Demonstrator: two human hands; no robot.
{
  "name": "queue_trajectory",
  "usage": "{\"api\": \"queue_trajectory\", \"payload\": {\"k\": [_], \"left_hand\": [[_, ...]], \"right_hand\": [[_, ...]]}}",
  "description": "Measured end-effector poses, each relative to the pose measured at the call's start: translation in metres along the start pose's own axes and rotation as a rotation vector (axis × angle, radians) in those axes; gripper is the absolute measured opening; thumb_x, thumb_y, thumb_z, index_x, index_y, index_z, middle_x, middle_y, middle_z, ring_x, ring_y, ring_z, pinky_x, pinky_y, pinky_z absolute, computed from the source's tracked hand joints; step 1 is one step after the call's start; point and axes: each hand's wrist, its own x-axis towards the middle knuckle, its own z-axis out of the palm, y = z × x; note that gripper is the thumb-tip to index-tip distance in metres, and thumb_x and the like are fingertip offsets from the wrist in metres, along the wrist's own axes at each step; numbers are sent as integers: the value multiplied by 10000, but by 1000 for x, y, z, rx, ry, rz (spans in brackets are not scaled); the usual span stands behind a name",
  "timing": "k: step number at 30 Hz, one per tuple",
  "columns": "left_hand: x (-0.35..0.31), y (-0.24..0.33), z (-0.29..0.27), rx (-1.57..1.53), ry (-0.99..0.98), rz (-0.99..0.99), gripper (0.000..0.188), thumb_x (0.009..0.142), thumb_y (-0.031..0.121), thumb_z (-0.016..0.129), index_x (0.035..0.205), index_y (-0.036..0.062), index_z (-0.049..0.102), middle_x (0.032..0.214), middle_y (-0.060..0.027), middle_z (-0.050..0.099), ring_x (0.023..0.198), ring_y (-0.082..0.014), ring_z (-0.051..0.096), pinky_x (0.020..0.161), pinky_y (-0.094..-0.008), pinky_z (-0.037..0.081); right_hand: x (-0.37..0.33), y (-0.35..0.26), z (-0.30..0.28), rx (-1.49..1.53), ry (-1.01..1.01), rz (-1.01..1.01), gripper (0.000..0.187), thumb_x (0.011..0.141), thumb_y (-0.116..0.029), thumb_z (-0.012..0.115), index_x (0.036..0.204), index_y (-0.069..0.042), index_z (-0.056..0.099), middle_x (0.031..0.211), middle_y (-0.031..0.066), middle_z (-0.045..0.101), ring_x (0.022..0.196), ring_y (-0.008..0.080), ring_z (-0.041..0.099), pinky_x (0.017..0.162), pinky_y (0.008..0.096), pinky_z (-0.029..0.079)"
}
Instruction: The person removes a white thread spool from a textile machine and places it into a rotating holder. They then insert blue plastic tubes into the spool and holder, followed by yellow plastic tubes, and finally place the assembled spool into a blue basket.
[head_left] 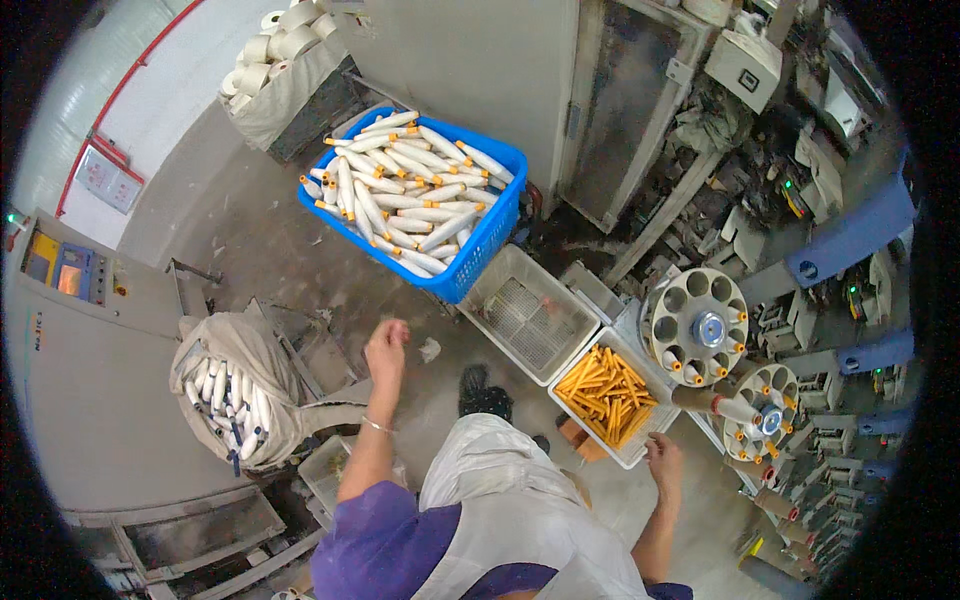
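Observation:
My left hand [385,347] is raised over the grey floor, fingers curled loosely, holding nothing that I can see. It hangs just below a blue crate [480,240] piled with white yarn bobbins on orange tubes. My right hand [663,457] is lower at the right, fingers apart and empty, beside the near corner of a white bin [640,452] full of bare orange tubes [605,392]. A round grey bobbin magazine [697,327] with orange-tipped bobbins in its holes stands just beyond that bin.
An empty white bin with a mesh bottom [528,312] sits between crate and tube bin. A cloth sack [240,395] of white bobbins leans at the left by a grey control cabinet [70,330]. A second magazine [762,412] and the winding machine line the right.

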Motion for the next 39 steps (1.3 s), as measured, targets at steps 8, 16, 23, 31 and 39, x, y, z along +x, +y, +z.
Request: {"api": "queue_trajectory", "payload": {"k": [8, 16, 23, 31, 39], "left_hand": [[328, -96, 77, 283, 88, -112, 333, 873, 201, 596, 1112, -27, 639, 1005, -228, 678, 949, -360, 653, 830, -409, 509], [452, -161, 159, 400, 51, -207, 639, 822, 95, 622, 1300, -190, 308, 1166, -324, 547, 1054, -445, 567, 920, -442, 470], [439, -117, 115, -305, 12, -370, 824, 754, 172, 718, 1392, -105, 278, 1342, -304, 435, 1221, -379, 481, 1042, -375, 366], [460, -30, 53, 415, -600, -62, 481, 798, 164, 655, 1233, 8, 521, 1242, -264, 540, 1151, -399, 516, 889, -425, 466], [468, -100, 152, 1165, -836, 747, 286, 815, 148, 576, 1053, 51, 700, 1261, -130, 523, 1244, -314, 429, 1026, -618, 297]], "right_hand": [[98, -137, 100, 140, -29, 75, 259, 928, -124, 592, 1153, 2, 623, 919, 90, 693, 719, 140, 653, 605, 277, 516], [196, -375, 186, 384, -402, 63, 288, 933, -176, 579, 1168, -13, 617, 969, 122, 696, 812, 168, 667, 705, 322, 517], [283, -499, 306, 255, -435, -51, 397, 934, -194, 587, 1265, 19, 531, 1190, 163, 618, 1023, 226, 626, 859, 328, 504], [327, -512, 379, -630, -46, -685, 502, 814, -185, 652, 1264, -6, 520, 1250, 185, 556, 1222, 343, 497, 1058, 475, 373], [356, -511, 392, -765, -266, -768, 298, 798, -83, 582, 1092, -91, 625, 1055, 86, 594, 1060, 268, 558, 979, 501, 367]]}}
